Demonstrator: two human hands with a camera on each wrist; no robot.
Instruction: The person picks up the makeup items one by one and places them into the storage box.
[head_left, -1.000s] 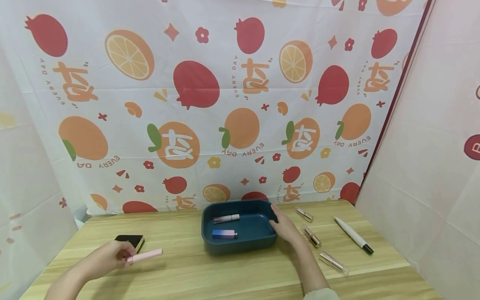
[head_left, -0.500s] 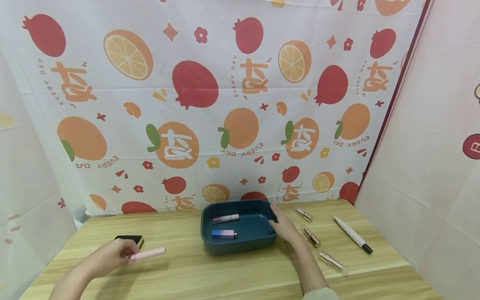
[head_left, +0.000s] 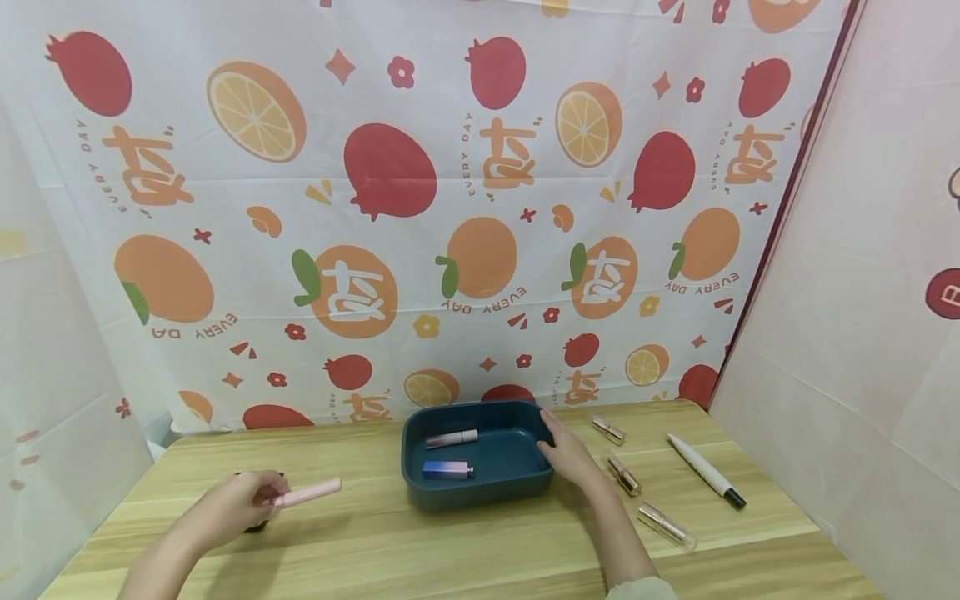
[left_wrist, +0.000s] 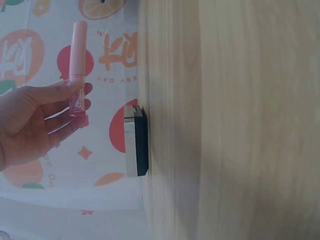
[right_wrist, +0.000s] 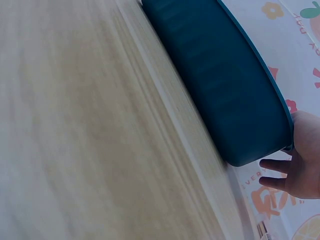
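Note:
My left hand (head_left: 238, 505) pinches a pink lip gloss tube (head_left: 313, 492) above the table's left side. In the left wrist view, thumb and fingers hold the tube (left_wrist: 78, 56) by its clear lower part, its pink cap pointing up. Behind that hand lies a black case (left_wrist: 142, 145), mostly hidden in the head view. My right hand (head_left: 572, 458) grips the right end of a dark teal box (head_left: 483, 497), its thumb over the rim. Inside the box lie a lip gloss with a white cap (head_left: 452, 438) and a blue-to-pink lipstick (head_left: 447, 470).
Right of the box lie several clear-capped lipstick tubes, among them a far one (head_left: 608, 429), a middle one (head_left: 623, 473) and a near one (head_left: 667, 527). A white marker with a black end (head_left: 707, 471) lies further right. A fruit-print cloth (head_left: 420, 250) hangs behind the table.
My left hand has moved a little right and up with the lip gloss, now covering more of the black case. The right hand and the box stay where they were.

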